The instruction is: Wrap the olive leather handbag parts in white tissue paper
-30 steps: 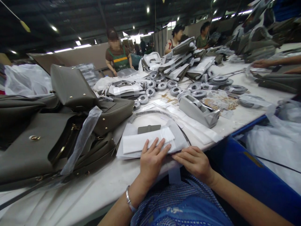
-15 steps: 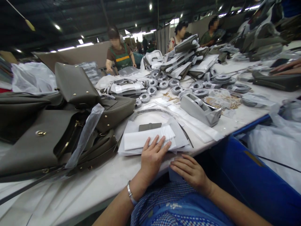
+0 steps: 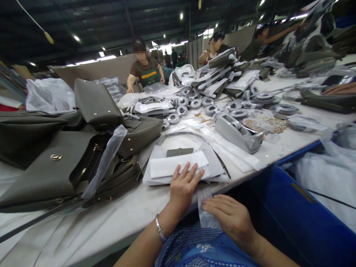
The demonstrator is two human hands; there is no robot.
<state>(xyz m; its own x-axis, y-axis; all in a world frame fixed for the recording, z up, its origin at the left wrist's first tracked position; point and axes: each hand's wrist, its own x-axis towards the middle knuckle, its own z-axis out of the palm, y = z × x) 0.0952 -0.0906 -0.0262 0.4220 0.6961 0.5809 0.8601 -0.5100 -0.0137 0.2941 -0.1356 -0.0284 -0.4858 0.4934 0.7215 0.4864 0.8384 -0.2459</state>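
My left hand (image 3: 185, 185) lies flat with fingers spread on folded white foam sheets (image 3: 164, 167). These rest on a bag wrapped in white sheeting (image 3: 217, 167), with a grey-green strap tab (image 3: 180, 151) showing above them. A wrapped handle (image 3: 183, 134) arches behind. At the table's front edge, my right hand (image 3: 229, 215) has its fingers together over a translucent plastic piece (image 3: 204, 213), gripping it above my lap. The thumb is hidden.
Dark grey-green handbags (image 3: 102, 107) are heaped on the left. A grey tape dispenser (image 3: 239, 133) stands right of the wrapped bag, with coiled straps (image 3: 210, 110) beyond. A blue bin (image 3: 289, 200) holding plastic adjoins the table. A co-worker (image 3: 146, 68) stands across.
My right hand has moved down toward my lap, and more of the translucent plastic shows beside its fingers. My left hand stays on the white sheets. The view has shifted slightly.
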